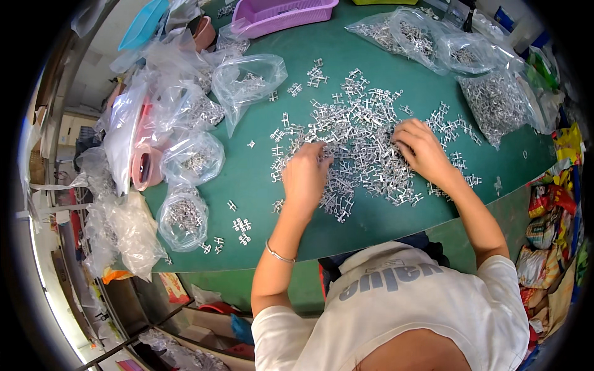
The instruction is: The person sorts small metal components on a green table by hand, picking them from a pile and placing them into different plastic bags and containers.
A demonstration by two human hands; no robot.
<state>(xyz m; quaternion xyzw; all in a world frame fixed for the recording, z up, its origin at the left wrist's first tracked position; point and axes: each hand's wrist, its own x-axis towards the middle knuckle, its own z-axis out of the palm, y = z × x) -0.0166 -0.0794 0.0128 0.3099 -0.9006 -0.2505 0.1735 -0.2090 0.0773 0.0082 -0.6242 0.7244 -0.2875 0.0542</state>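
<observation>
A loose heap of small silver metal pieces [365, 123], many of them H-shaped, spreads over the green tabletop [247, 185]. At the heap's left side is my left hand [307, 174], fingers bent down into the pieces with thumb and forefinger close together. My right hand [423, 148] rests at the right side, its fingers curled over and the thumb tucked beneath. Whatever either set of fingertips pinches is hidden or too small to make out. A few separate pieces [242, 230] lie nearer the table's front edge, left of my left forearm.
Clear plastic bags of metal pieces [185, 213] line the left side, beside a pink container [147, 167]. More filled bags [500, 105] sit at the far right. At the back stands a purple basket [284, 13]. Colourful packages [547, 210] are beyond the right edge.
</observation>
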